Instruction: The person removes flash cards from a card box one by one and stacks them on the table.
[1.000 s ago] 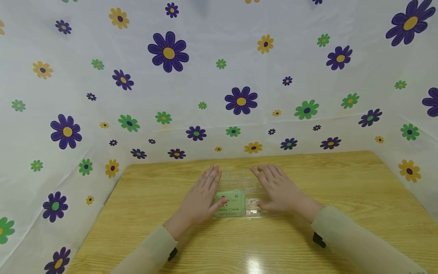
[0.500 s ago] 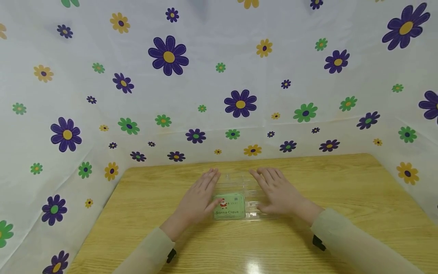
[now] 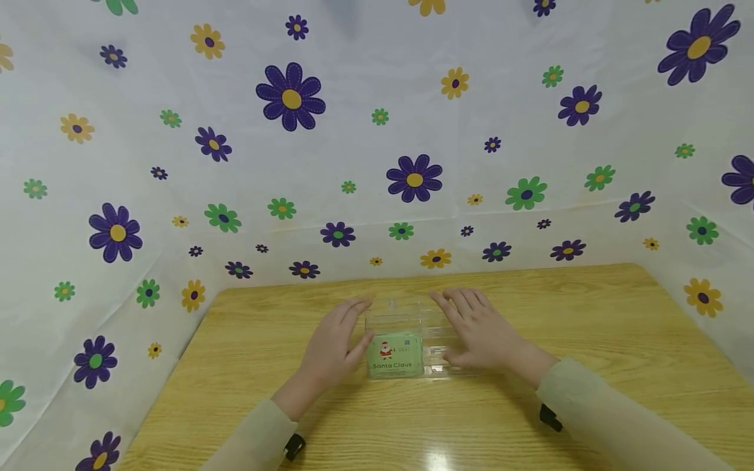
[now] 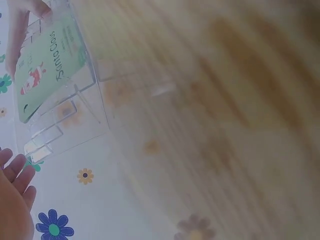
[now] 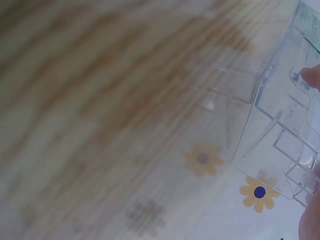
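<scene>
A clear plastic organizer (image 3: 393, 322) with several compartments sits on the wooden table. In its front left part lies a green card (image 3: 396, 366) printed with a Santa figure and the words "Santa Claus". My left hand (image 3: 331, 345) is beside the organizer's left side, fingers loosely bent with nothing in them; in the left wrist view the left hand (image 4: 14, 200) shows apart from the plastic. My right hand (image 3: 480, 332) rests over the organizer's right side with fingers extended. In the right wrist view its thumb (image 5: 311, 76) touches the clear plastic (image 5: 267, 125).
The wooden tabletop (image 3: 265, 327) spreads around the organizer. A white cloth (image 3: 353, 144) printed with purple, green and yellow flowers rises behind the table and along both sides. A dark band (image 3: 294, 447) shows at the left cuff, another dark piece (image 3: 550, 417) at the right.
My left hand has drawn slightly left and its thumb has come off the card, so the Santa figure is now fully seen. The right hand stays in place on the organizer.
</scene>
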A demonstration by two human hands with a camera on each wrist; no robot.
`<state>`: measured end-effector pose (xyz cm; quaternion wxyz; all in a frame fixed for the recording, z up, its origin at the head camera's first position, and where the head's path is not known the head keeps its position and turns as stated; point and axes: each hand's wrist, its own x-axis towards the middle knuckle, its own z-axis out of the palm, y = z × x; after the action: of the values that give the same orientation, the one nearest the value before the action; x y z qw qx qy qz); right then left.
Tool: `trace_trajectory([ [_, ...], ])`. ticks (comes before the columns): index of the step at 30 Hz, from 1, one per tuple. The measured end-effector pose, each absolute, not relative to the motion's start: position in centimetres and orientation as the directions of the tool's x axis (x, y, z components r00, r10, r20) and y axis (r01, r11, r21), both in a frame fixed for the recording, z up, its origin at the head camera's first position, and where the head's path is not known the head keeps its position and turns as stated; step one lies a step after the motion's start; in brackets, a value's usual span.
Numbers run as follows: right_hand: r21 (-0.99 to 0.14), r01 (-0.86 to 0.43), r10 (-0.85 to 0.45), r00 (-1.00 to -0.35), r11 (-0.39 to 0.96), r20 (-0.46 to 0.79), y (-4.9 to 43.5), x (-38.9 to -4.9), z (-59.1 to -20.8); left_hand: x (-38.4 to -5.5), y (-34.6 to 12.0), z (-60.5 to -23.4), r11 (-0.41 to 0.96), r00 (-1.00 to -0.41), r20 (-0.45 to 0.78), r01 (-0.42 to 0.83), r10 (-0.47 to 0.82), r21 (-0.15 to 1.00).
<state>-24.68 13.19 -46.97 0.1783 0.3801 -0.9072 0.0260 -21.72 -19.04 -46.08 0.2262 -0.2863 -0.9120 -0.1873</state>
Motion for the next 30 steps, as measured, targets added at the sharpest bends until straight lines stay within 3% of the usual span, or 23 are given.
trace_trajectory([
  [14, 0.104, -0.700, -0.686, -0.641, 0.706, 0.344, 13.24, -24.71, -46.97, -21.29, -19.31, -46.79, 0.653, -0.847, 0.487, 0.495, 0.214, 0.573],
  [30, 0.081, -0.698, -0.679, -0.653, 0.711, 0.335, 13.16, -24.61, -46.96, -21.07, -19.09, -47.09, 0.499, -0.931, 0.346, 0.357, 0.117, 0.790],
])
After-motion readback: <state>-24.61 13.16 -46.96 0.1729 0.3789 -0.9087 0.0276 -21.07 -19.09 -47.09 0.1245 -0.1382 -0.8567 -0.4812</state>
